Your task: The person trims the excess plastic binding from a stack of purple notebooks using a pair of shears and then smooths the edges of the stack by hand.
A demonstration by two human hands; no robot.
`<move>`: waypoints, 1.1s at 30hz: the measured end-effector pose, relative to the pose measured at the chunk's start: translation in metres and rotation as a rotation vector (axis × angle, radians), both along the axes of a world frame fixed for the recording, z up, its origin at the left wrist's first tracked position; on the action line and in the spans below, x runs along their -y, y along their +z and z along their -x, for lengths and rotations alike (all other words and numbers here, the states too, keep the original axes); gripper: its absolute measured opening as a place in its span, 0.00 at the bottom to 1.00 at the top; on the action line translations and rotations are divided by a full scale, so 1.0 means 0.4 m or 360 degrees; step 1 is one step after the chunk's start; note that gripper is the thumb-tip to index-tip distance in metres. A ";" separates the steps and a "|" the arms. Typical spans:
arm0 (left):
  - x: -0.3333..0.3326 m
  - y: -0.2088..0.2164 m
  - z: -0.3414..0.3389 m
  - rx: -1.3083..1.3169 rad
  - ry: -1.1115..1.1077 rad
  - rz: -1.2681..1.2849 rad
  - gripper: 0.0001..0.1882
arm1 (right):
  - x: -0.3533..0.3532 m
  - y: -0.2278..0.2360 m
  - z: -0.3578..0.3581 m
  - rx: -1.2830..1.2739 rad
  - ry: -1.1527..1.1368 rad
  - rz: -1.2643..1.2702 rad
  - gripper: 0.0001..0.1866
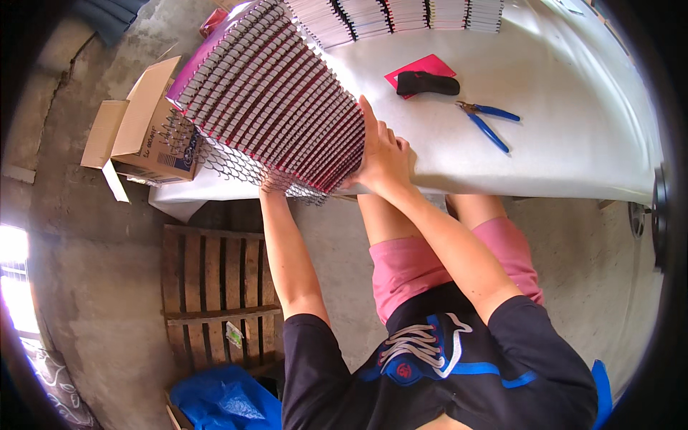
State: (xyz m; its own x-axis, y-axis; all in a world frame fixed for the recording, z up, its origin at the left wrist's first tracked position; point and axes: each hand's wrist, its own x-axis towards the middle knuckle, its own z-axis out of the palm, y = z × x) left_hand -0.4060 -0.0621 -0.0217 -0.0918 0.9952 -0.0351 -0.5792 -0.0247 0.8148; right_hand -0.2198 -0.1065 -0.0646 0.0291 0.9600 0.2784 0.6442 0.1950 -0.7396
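A large stack of coil-bound notebooks (pixel 276 104) leans at the table's front edge, its rows of spiral bindings facing me. A purple cover (pixel 208 61) shows at its upper left end. Loose dark wire coils (pixel 236 163) stick out along the lower left side. My right hand (pixel 385 154) is wrapped round the stack's right end, thumb pointing up along it. At the lower edge my left hand (pixel 272 180) holds the stack from below; its fingers are hidden behind the coils and notebooks.
Blue-handled pliers (pixel 491 123) lie on the white-covered table (pixel 566 150), by a black pouch (pixel 428 83) on a red card (pixel 442 64). More bound notebooks (pixel 408 16) stand at the back. Left are an open cardboard box (pixel 150 136) and a wooden pallet (pixel 215 287); blue plastic (pixel 226 398) lies below.
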 end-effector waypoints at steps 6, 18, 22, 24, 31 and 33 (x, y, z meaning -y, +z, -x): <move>0.008 -0.010 -0.006 0.0017 0.0019 0.0041 0.55 | -0.006 0.009 -0.015 -0.0079 0.0083 0.0187 0.74; 0.000 0.237 0.027 -0.0529 0.0627 -0.1123 0.50 | -0.247 0.368 -0.109 -0.1677 0.1128 -0.0141 0.50; -0.019 0.276 -0.016 -0.0791 0.0790 -0.1221 0.49 | -0.238 0.398 -0.016 -0.1227 0.1297 -0.0311 0.45; -0.025 0.262 0.002 -0.0679 0.0702 -0.1100 0.44 | -0.195 0.403 -0.005 -0.1218 0.1231 -0.0381 0.42; 0.000 0.269 -0.012 -0.0499 0.0585 -0.0907 0.43 | -0.230 0.362 -0.057 -0.1389 0.1162 -0.0303 0.45; 0.004 0.251 -0.015 -0.0317 0.0685 -0.0798 0.44 | -0.227 0.310 -0.033 -0.1352 0.1117 -0.0083 0.45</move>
